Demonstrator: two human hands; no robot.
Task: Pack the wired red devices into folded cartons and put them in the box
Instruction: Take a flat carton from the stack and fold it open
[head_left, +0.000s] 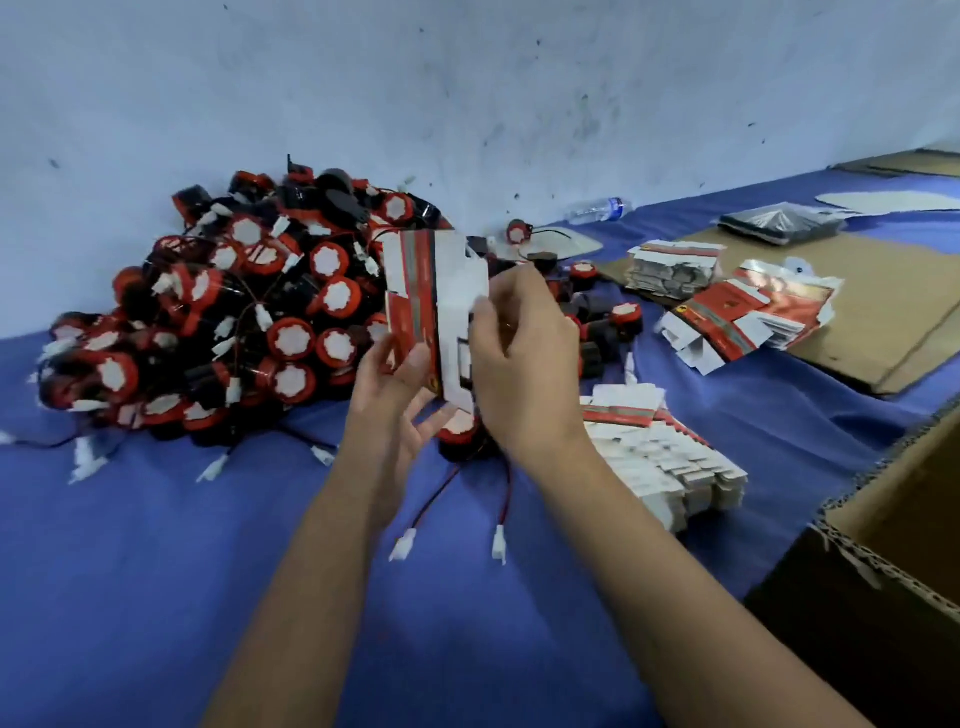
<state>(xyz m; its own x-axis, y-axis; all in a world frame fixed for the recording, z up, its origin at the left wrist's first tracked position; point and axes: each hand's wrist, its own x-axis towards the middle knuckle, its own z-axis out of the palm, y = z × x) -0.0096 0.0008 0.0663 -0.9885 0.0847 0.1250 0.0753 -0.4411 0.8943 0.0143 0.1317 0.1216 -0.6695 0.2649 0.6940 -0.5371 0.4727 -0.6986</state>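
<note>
A person is holding a flat red-and-white carton (434, 312) upright above a blue cloth-covered table (156, 545), with both hands working at it. The left hand (397, 395) is gripping the carton's lower edge, thumb on the red printed face and fingers curled loosely beneath it. The right hand (519, 358) is pinching the carton's white right-hand flap, its fingers bent over the edge near the middle. Behind the carton, a large pile of wired red devices (223, 312) is lying heaped against the pale wall (467, 78), round red-rimmed bodies with white centres tangled with thin wires and white plugs. One device (460, 434) is sitting on the cloth just under the hands, its red and black wires trailing toward the viewer and ending in two white connectors (452, 543). To the right of the hands a stack of flat cartons (660, 457) is fanning out on the cloth. Further right, more flat cartons (748, 317) are lying on a sheet of brown cardboard (883, 322), beside a smaller bundle (675, 270). An open corrugated box (883, 561) is standing at the right edge, well apart from the hands. A plastic bottle (597, 209) is lying by the wall.
</note>
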